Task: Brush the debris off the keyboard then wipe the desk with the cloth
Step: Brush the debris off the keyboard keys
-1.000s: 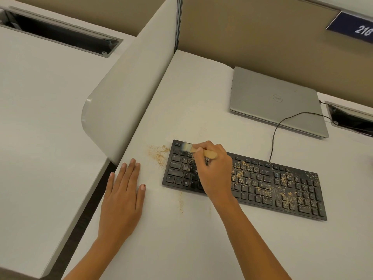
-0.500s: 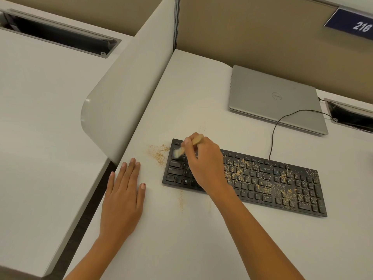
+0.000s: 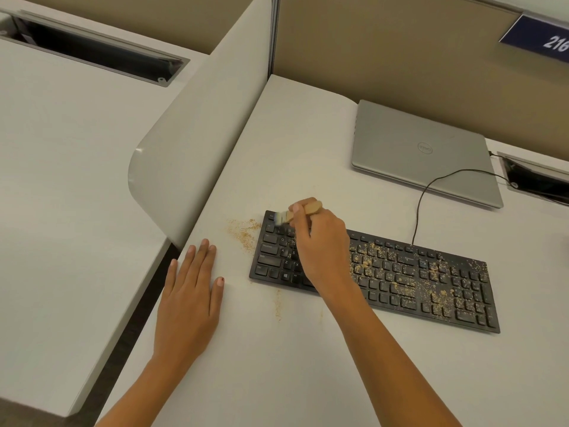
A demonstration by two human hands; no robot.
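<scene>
At the left end of the black keyboard, the right hand is holding a small wooden-handled brush, its grip clamped round the handle. The pale bristles are pointing left and touching the top corner keys. The keyboard is lying flat on the white worktop, angled slightly. Tan debris is lying scattered over its middle and right keys, while the left keys are looking mostly bare. A patch of crumbs is sitting on the worktop just beside the keyboard's left edge, and a thin trail is lying near its front edge.

The left hand is resting palm down on the worktop, its grip apart, fingers straight and holding nothing, well left of the keyboard.

A closed silver laptop is lying behind the keyboard. A black cable is running from the keyboard's back edge towards a recessed cable slot at the right; the slot's inside is showing dark, its contents too dim to tell. Another recessed slot on the neighbouring desk beyond the divider is likewise showing only shadow inside.
</scene>
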